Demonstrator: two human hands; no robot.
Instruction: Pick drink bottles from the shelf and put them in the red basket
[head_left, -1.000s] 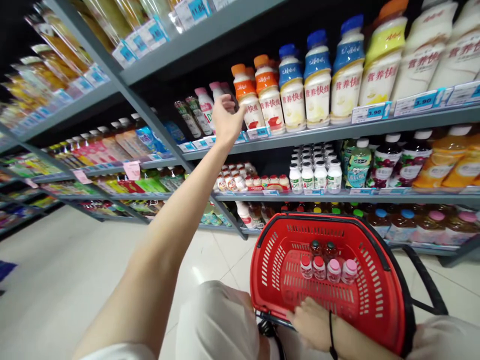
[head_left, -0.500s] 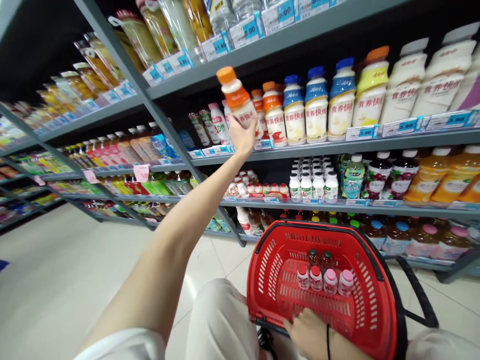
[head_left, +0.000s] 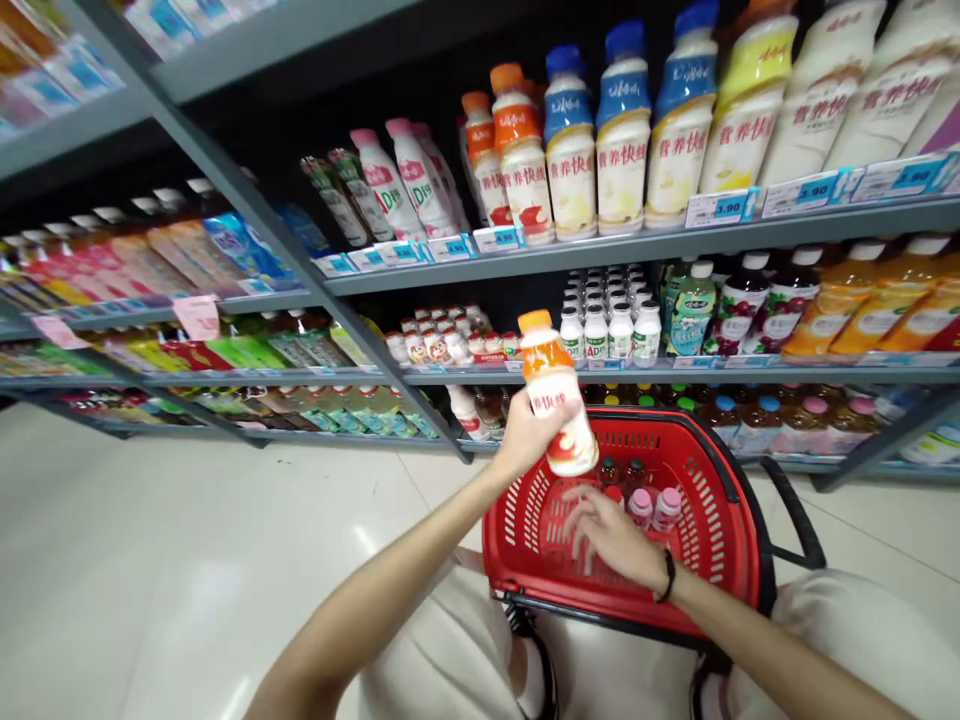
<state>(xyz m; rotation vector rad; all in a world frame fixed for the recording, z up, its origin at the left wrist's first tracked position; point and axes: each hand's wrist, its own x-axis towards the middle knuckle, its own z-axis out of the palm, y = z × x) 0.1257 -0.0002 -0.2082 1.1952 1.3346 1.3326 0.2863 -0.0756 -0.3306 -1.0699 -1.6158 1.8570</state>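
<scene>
My left hand (head_left: 531,432) is wrapped round a milk drink bottle (head_left: 553,385) with an orange cap and a white label. The bottle leans slightly, held above the far left part of a red shopping basket (head_left: 510,580). Over the inside of the basket, my right hand (head_left: 611,535) has its fingers spread and holds nothing. Beside it in the basket stand small bottles with pink caps (head_left: 652,508), one with a red cap (head_left: 613,494) and two dark-capped brown bottles (head_left: 621,470). My right hand and forearm hide part of the basket floor.
Shelves (head_left: 480,270) of drinks run along the front. Matching orange-capped bottles (head_left: 522,150) stand on the upper shelf, with small white bottles (head_left: 609,325) below. The basket's black handle (head_left: 799,515) sticks out right. Pale tiled floor (head_left: 225,560) lies at left.
My left hand has brought the orange-capped bottle down from the upper shelf to above the basket. My right hand has moved from the near rim to over the basket's inside, fingers spread.
</scene>
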